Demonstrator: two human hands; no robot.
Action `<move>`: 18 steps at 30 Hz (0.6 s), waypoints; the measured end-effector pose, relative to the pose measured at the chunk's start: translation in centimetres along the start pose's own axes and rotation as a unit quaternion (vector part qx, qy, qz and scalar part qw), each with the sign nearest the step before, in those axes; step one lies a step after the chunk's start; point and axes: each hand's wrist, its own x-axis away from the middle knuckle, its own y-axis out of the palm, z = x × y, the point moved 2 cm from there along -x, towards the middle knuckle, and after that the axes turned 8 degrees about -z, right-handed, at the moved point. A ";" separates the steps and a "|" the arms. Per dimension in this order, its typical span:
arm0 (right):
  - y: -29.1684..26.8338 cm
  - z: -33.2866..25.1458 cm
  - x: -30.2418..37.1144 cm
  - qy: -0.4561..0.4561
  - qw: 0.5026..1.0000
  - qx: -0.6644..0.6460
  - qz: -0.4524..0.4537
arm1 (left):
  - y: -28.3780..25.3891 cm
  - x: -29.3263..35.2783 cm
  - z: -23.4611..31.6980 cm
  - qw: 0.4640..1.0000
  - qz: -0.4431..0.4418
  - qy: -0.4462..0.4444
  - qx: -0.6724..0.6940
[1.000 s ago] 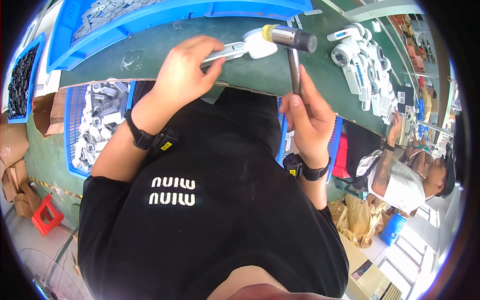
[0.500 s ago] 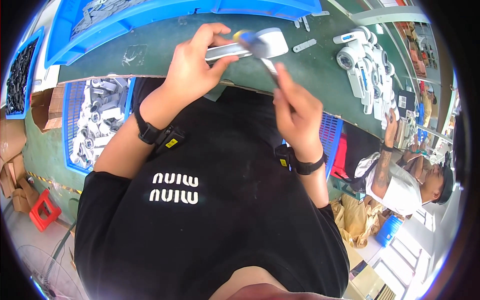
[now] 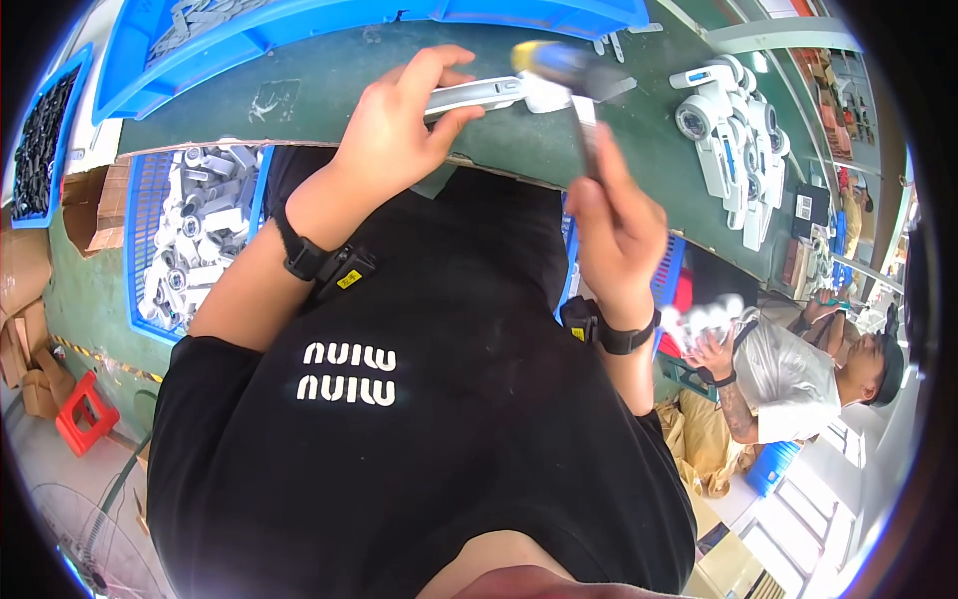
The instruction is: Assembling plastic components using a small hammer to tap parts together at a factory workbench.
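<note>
In my left hand (image 3: pixel 399 125) I grip a long white and grey plastic part (image 3: pixel 477 95) over the green bench, thumb and fingers pressed on its near end. The part's wider white end lies partly behind a hammer (image 3: pixel 566 68). My right hand (image 3: pixel 624 225) is closed round the hammer's handle. The hammer head, yellow at one end and dark at the other, is smeared by motion, and I cannot tell whether it touches the part.
A blue bin (image 3: pixel 329 40) of grey strips spans the back. Blue baskets hold white parts (image 3: pixel 195 235) and black pieces (image 3: pixel 40 135) at left. White assemblies (image 3: pixel 733 150) are heaped at right, near a person (image 3: pixel 788 374) holding white parts.
My right hand and the hammer have moved right, the head shifting toward the part's far end. The person at right has drawn their hand back from the heap and now holds white parts.
</note>
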 end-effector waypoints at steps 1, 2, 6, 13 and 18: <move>-0.2 -0.2 1.0 0.020 0.997 -0.062 0.044 | 0.1 0.0 0.1 1.000 0.016 0.022 -0.003; -0.2 -0.3 1.5 0.020 0.997 -0.062 0.044 | 0.0 0.1 -0.1 1.000 0.017 0.022 -0.003; 0.4 1.6 1.5 0.030 0.996 0.052 0.064 | 0.2 0.0 -0.1 0.996 -0.002 0.078 -0.053; -0.5 0.9 1.9 0.114 0.991 -0.042 0.060 | 0.2 0.1 -0.1 0.995 0.003 0.080 -0.055; 0.2 1.4 0.4 0.154 0.982 0.095 -0.062 | -0.1 0.1 -0.1 0.997 -0.003 0.060 -0.040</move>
